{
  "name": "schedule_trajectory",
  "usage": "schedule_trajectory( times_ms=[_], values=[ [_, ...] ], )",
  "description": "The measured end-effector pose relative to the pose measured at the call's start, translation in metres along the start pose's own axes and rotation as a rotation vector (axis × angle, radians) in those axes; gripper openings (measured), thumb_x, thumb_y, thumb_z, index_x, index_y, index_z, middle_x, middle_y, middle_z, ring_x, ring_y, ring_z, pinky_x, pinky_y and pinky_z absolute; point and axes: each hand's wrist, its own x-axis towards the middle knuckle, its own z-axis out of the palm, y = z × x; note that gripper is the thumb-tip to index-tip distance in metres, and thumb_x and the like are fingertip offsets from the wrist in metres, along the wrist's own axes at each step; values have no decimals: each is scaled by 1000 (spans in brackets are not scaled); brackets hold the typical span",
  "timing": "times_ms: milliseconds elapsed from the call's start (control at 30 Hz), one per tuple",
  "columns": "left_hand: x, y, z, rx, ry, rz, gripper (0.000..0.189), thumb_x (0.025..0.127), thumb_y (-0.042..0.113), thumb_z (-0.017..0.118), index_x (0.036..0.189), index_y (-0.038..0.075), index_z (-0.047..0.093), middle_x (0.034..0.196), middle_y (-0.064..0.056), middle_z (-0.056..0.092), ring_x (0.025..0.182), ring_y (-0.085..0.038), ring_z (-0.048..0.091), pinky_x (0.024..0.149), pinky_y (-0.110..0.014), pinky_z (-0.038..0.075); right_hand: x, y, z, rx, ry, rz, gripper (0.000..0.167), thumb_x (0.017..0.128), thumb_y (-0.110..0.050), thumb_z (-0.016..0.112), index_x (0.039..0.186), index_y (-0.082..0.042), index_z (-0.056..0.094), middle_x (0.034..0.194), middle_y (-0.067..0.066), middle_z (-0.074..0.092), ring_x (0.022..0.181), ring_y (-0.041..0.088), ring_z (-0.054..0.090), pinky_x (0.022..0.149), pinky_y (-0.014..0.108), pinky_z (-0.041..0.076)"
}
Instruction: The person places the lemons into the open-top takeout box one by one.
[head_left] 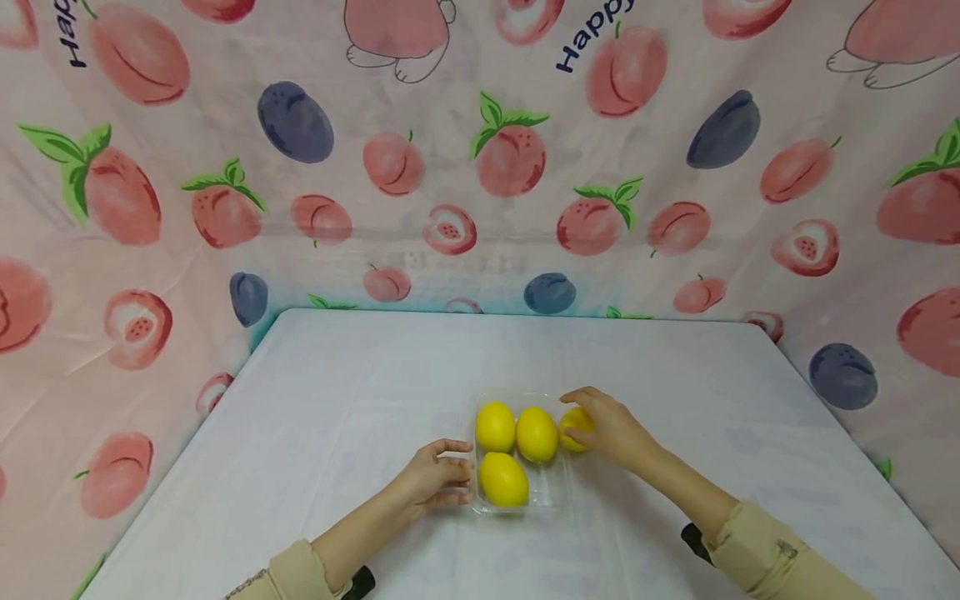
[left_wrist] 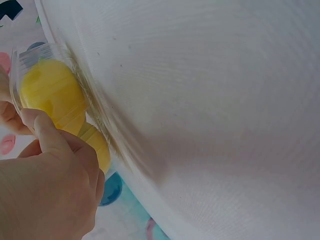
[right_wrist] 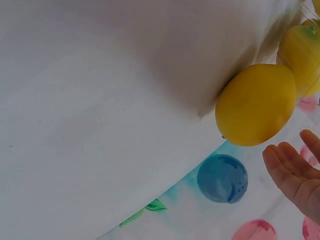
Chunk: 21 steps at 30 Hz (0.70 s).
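Note:
A transparent plastic box [head_left: 551, 497] stands on the table with several lemons in it, among them a front lemon [head_left: 504, 480], a back left lemon [head_left: 495, 427] and a middle lemon [head_left: 537, 434]. My left hand [head_left: 437, 477] [left_wrist: 55, 170] reaches to the box's left side, its spread fingertips right at the wall. Outside the box, by its right wall, sits another lemon [head_left: 576, 428] [right_wrist: 256, 105]. Around that lemon my right hand [head_left: 611, 427] [right_wrist: 297, 172] arches with parted fingers; in the right wrist view a gap shows between fingertips and lemon.
A white cloth covers the table [head_left: 360, 375], whose far edge meets a hanging fruit-print curtain [head_left: 450, 175]. That curtain also runs along the left and right sides. Dark wrist straps [head_left: 696, 542] show at both beige sleeves.

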Motion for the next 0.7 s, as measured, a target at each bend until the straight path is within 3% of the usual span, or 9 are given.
schedule_trajectory(
  times_ms=[233,700],
  values=[
    [0,0,0,0,-6,7,38,88,-2,57,125,-2,45,86,-5,56,68,-10,56,62,-25,58,-1,3,-3,1,-15,64,40,82,-17,72,115,2,60,117,20,60,109,38,57,95,52,48],
    [-1,1,0,8,-5,3,39,89,-3,55,126,-2,44,86,-4,57,68,-11,57,62,-24,59,4,17,-2,43,-129,215,56,84,-34,68,121,6,55,119,28,57,107,42,55,94,56,46]
  ],
)
